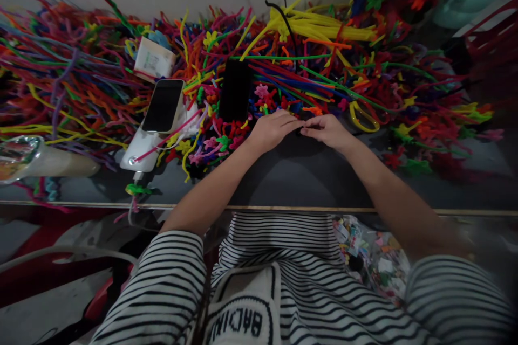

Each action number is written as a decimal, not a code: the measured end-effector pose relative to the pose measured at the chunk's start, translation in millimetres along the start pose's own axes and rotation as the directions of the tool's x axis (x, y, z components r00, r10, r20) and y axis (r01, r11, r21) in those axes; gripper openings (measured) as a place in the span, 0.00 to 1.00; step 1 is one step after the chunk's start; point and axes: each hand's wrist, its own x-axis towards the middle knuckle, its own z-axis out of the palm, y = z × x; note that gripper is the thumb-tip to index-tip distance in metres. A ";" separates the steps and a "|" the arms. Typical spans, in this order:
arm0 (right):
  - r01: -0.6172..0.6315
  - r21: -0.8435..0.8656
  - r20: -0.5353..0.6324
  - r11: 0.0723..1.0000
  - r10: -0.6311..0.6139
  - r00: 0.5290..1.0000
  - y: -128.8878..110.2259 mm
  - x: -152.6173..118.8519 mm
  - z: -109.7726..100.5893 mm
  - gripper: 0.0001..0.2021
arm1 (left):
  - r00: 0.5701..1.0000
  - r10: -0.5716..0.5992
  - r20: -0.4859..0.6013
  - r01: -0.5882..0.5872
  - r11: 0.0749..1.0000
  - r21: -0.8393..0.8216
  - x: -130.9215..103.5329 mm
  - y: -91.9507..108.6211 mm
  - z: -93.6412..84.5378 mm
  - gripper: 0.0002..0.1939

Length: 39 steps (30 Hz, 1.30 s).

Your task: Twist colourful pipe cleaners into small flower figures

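Observation:
My left hand (275,130) and my right hand (325,130) meet over the dark table (299,186), fingertips pinched close together. Whatever small dark piece lies between them is too small to name. Just behind them is a heap of colourful fuzzy stems (299,83), some bent into small flower shapes. A black phone (235,90) lies on the heap beyond my left hand. Yellow-handled scissors (364,117) rest to the right of my right hand.
On the left are another phone (164,106), a white power bank (140,150) with a cable, a small white box (154,58) and a tilted plastic cup (52,160). Below the table edge hangs a bag of scraps (376,261). Yellow stems (324,25) lie in back.

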 end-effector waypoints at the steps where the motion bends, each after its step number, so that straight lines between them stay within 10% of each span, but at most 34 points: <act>1: -0.030 0.004 0.051 1.000 0.030 0.998 -2.7 -0.4 -1.4 0.15 | 0.997 0.060 0.039 -0.062 0.996 0.057 -0.3 -0.3 -2.7 0.17; 18: -0.099 -0.127 0.188 0.987 0.122 0.975 -4.7 -0.4 -11.0 0.18 | 0.918 0.295 0.266 -0.385 0.824 0.415 -0.6 -1.0 -17.9 0.17; 39: -0.107 -0.086 0.134 0.991 0.118 0.984 3.5 0.1 -14.0 0.18 | 0.926 0.344 0.154 -0.377 0.858 0.349 -4.5 -5.5 -11.0 0.16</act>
